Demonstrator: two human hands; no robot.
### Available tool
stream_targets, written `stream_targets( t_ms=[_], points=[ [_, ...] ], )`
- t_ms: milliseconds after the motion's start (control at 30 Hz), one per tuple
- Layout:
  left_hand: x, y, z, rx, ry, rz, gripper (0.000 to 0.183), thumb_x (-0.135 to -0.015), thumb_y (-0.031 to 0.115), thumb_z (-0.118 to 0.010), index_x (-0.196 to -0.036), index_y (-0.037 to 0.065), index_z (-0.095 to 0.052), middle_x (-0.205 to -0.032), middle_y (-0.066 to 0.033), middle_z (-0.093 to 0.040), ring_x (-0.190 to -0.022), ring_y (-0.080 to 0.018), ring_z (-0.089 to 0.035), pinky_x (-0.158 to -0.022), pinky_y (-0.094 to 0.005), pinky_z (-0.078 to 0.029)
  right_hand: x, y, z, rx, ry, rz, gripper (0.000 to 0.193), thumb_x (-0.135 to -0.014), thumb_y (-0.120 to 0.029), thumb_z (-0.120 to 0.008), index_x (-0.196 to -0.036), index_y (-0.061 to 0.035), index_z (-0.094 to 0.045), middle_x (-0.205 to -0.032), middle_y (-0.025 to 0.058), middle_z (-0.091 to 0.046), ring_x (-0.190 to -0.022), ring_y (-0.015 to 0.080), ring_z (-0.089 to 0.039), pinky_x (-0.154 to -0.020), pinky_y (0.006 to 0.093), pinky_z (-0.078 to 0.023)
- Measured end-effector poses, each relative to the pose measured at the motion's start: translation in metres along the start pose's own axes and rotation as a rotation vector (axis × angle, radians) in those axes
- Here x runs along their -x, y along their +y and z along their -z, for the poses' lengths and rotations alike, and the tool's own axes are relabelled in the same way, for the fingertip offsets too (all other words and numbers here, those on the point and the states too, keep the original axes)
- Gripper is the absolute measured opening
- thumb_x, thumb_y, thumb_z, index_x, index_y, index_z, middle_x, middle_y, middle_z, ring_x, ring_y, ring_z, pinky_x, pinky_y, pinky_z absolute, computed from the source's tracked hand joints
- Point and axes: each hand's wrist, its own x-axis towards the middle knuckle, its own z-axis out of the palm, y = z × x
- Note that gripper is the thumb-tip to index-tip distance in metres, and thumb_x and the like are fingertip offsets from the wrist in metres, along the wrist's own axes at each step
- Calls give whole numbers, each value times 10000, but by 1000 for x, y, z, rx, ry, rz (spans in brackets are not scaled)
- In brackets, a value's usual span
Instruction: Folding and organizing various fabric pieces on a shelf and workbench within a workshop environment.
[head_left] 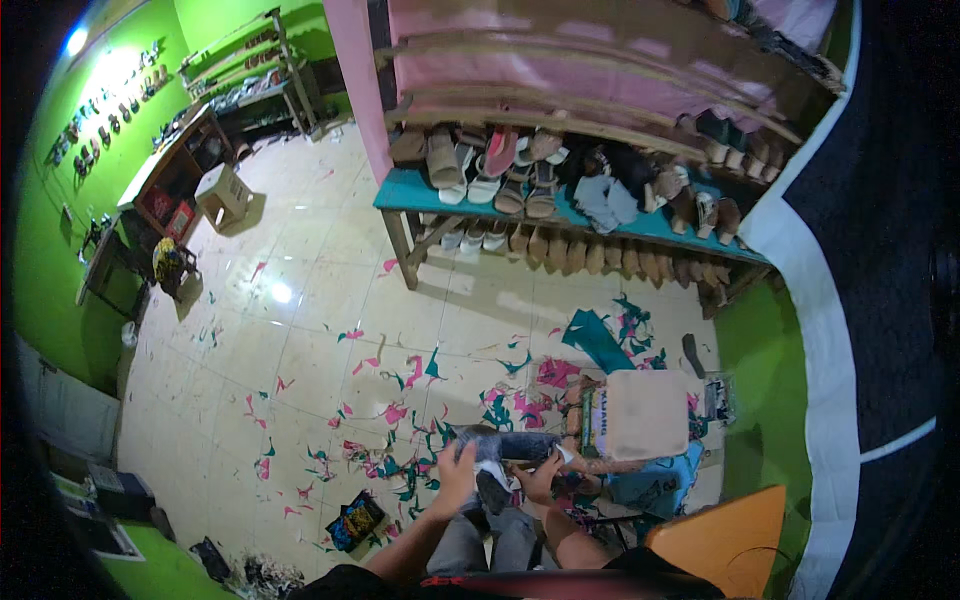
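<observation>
Head view: both forearms reach up from the lower edge. Above the lap (472, 540), the left hand (456, 482) holds the dark piece (528, 444) near its left end; the right hand (540, 481) bends below its right end, grip unclear.

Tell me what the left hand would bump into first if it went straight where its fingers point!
Probably the long, dark grey, cloth-looking bundle just ahead of the left hand; it may already be touching, but depth is unclear.
</observation>
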Motion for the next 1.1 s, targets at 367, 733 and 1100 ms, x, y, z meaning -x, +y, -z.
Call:
stream_targets(
  t_ms=[367,733,1100],
  points=[
    [13,181,55,265,110,-271,265,-848,229,-458,-796,-24,-515,-697,-46,-490,-652,-117,-420,-620,-255,-366,3,-50,111,-148,61,281,209,-734,-112,-563,-885,33,-559,-757,159,-589,-729,259,-574,-653,322,-433],
    [17,142,143,289,-80,-122,313,-868,288,-432,-732,13,-492,-682,-1,-461,-637,-81,-391,-586,-230,-338,145,-137,226,127,379,553,230,-636,-14,-543,-847,-54,-625,-842,123,-576,-814,285,-550,-730,327,-432],
    [9,189,19,481,-424,-66,297,-872,273,-420,-853,-11,-505,-760,-33,-518,-704,-119,-460,-674,-260,-374,167,-184,360,206,809,464,158,-684,-41,-549,-823,-40,-622,-798,87,-565,-737,241,-534,-672,311,-424]
  ],
)
